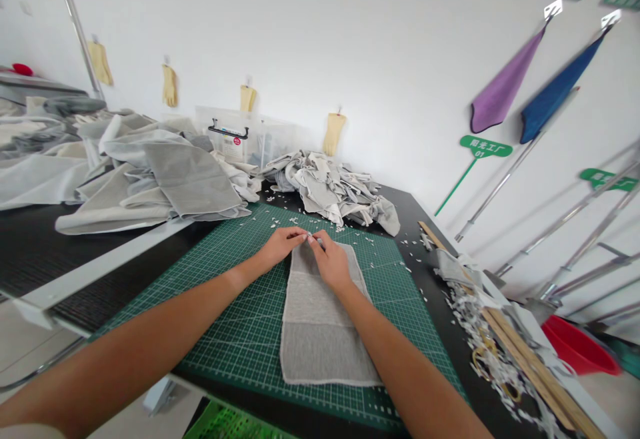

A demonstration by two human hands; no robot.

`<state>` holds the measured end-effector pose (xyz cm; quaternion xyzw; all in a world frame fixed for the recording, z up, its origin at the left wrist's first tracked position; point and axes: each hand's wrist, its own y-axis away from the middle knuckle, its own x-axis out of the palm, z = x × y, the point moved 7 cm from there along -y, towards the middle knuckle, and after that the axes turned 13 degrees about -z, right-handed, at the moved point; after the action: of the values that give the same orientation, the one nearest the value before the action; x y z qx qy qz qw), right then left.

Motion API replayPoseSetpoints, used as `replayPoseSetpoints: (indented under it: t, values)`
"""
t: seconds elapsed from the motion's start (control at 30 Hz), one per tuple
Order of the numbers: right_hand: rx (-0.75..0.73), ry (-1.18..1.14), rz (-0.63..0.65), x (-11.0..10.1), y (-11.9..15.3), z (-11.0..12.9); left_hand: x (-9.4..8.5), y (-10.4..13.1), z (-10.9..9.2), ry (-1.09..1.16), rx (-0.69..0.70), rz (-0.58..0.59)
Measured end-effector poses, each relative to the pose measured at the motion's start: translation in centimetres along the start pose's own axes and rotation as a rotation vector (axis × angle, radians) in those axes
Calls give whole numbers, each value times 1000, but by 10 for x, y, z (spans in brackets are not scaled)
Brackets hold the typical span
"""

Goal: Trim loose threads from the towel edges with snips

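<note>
Fingertips of my left hand (280, 244) and right hand (331, 262) pinch narrow on the far edge of the grey cloth (320, 319), lying flat toward me on the green mat (230, 305). Judging by scraps (480, 319) rightward, trimming looks partway; the pile (330, 189) beyond waits.

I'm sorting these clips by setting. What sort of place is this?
Probably a small textile workshop. Both hands, left hand and right hand, work a grey cloth on a green cutting mat, with piled grey cloths and fabric scraps around.
</note>
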<state>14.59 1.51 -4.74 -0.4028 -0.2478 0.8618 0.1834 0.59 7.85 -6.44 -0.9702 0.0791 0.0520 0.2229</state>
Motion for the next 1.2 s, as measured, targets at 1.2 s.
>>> replayPoseSetpoints:
  t: [1.2]
  values:
    - [61,-239,-42,1,-6,-5,1,2,5,9,3,-23]
